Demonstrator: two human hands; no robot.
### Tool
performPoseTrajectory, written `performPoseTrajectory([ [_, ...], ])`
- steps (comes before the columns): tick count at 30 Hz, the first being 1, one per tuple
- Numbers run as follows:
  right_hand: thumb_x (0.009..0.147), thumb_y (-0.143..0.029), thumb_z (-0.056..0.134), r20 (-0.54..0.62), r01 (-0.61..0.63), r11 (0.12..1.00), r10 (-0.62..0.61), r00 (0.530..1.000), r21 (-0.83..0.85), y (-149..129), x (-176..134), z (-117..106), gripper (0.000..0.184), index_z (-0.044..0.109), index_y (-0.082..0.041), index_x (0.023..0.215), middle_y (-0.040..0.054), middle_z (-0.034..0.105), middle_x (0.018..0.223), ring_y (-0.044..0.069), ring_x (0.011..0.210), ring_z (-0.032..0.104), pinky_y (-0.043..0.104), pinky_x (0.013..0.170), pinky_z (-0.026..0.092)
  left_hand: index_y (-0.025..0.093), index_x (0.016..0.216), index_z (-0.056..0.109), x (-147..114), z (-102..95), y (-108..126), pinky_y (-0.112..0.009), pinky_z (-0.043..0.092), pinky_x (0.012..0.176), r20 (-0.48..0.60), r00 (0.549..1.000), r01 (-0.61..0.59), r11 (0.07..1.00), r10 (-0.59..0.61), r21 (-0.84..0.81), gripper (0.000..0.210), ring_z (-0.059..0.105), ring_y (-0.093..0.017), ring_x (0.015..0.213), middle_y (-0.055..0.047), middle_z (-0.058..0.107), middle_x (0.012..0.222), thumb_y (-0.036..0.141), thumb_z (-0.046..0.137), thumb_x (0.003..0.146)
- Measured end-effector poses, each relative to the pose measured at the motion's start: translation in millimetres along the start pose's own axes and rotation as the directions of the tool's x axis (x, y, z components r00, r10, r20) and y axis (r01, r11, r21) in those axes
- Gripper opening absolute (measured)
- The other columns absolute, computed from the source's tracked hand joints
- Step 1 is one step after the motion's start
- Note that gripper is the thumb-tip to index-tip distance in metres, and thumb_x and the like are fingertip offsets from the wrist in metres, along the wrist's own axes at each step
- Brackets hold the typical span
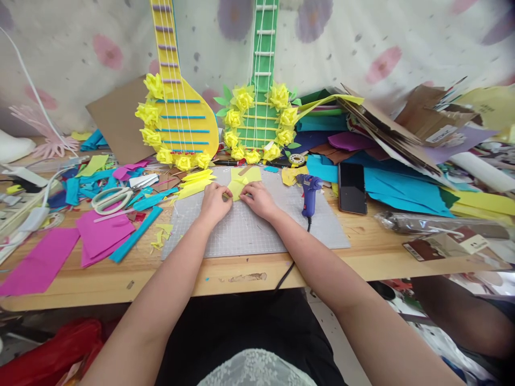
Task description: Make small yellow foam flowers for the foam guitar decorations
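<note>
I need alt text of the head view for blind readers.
Left hand and right hand meet at yellow paper on a cutting mat, near a blue glue gun. Behind stand a yellow guitar and a green guitar with flowers.

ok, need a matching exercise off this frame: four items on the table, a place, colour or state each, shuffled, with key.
Column 1
1. glue gun
2. phone
3. scissors
4. yellow paper

Column 2
A. pale handles
B. at the fingertips of the left hand and right hand
C. blue, corded
D. dark screen

Pairs: 1-C, 2-D, 3-A, 4-B
</note>
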State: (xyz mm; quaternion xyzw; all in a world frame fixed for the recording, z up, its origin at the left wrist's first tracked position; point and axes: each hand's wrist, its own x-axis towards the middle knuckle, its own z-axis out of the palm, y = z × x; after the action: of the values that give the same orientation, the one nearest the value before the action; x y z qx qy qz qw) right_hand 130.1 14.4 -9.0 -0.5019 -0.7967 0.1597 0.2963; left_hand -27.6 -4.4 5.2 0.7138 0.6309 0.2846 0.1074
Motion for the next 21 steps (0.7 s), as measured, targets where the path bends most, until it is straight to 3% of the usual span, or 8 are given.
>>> performPoseTrajectory([
  [6, 0.079, -0.025, 0.052, -0.052, -0.098, 0.995, 0.096, 0.994, -0.035, -6.9, 4.5, 4.5, 0.013, 0.060, -0.017, 0.072, 0.0065, 0.056, 0.088, 0.019, 0.090, 0.048, 0.033, 0.081, 0.040, 0.021, 0.070, 0.065, 1.8, 2.9, 0.7, -0.035, 0.039, 0.089, 0.011, 0.999, 0.032, 0.998, -0.033, 0.052, 0.010, 0.049, -0.023, 0.092, -0.008, 0.053, 0.082, 0.022, 0.056, 0.068],
  [21, 0.075, -0.023, 0.054, -0.092, -0.153, 0.986, 0.147, 0.985, -0.061, -11.6, 6.6, 7.1, 0.009, 0.055, -0.017, 0.068, 0.0071, 0.052, 0.087, 0.019, 0.089, 0.048, 0.033, 0.080, 0.041, 0.020, 0.072, 0.065, 0.5, 1.7, 3.2, -0.036, 0.039, 0.088, 0.015, 0.998, 0.060, 0.996, -0.061, 0.067, 0.012, 0.049, -0.024, 0.092, -0.008, 0.054, 0.083, 0.022, 0.054, 0.069],
])
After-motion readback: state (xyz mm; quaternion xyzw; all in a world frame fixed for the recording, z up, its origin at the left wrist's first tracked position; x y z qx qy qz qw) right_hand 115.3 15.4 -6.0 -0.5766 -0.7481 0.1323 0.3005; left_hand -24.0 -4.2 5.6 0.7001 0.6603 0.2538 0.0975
